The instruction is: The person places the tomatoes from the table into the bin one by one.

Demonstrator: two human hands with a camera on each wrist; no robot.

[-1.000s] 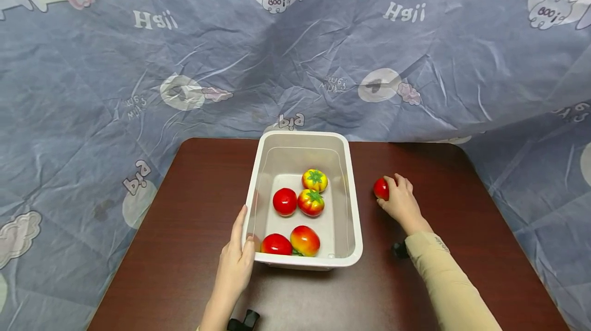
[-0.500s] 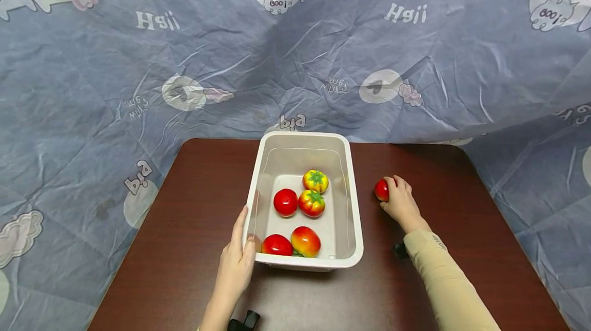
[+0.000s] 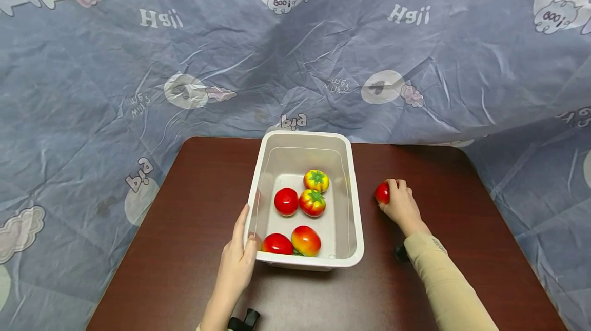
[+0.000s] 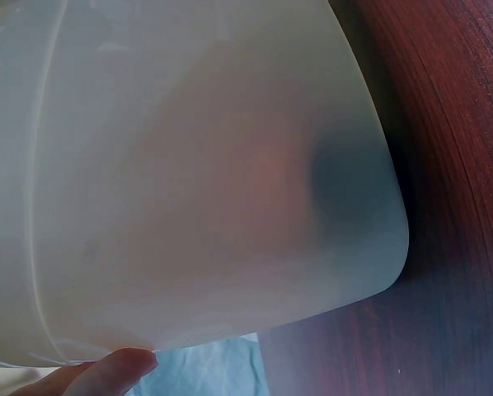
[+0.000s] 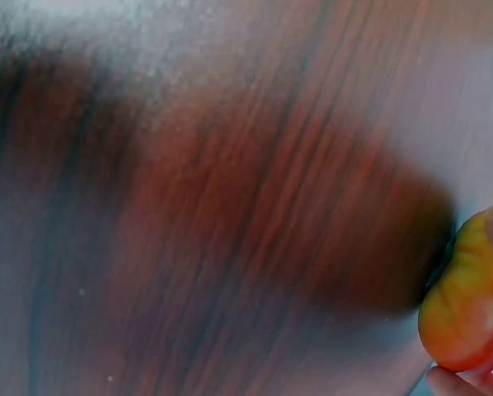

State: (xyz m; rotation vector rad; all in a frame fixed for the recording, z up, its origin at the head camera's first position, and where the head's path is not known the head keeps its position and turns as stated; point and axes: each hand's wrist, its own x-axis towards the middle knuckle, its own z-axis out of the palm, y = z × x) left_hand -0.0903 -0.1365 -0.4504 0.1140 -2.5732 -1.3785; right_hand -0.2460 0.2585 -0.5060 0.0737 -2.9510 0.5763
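In the head view my left hand (image 3: 236, 256) holds the near left corner of a pale grey plastic bin (image 3: 348, 256), its thumb at the rim and a finger lying along the outer side. Its fingertips (image 4: 119, 371) show at the wall's lower edge in the left wrist view. Right of the bin, my right hand (image 3: 402, 209) grips a tomato (image 3: 382, 193) at the table. That tomato looks red from above, yellow-orange and ribbed in the right wrist view. Inside the bin lie several more tomatoes, among them a plain red tomato (image 3: 286, 201) and a yellow-red tomato (image 3: 316, 180) with a green leafy top.
The bin stands on a dark brown wooden table (image 3: 208, 187), near its far edge. A blue-grey patterned cloth (image 3: 286, 64) hangs behind the table and covers both sides. Black wrist straps (image 3: 244, 319) sit at both wrists.
My right hand and the tomato in it have shifted slightly toward me. The left hand, the bin and the tomatoes inside keep their places.
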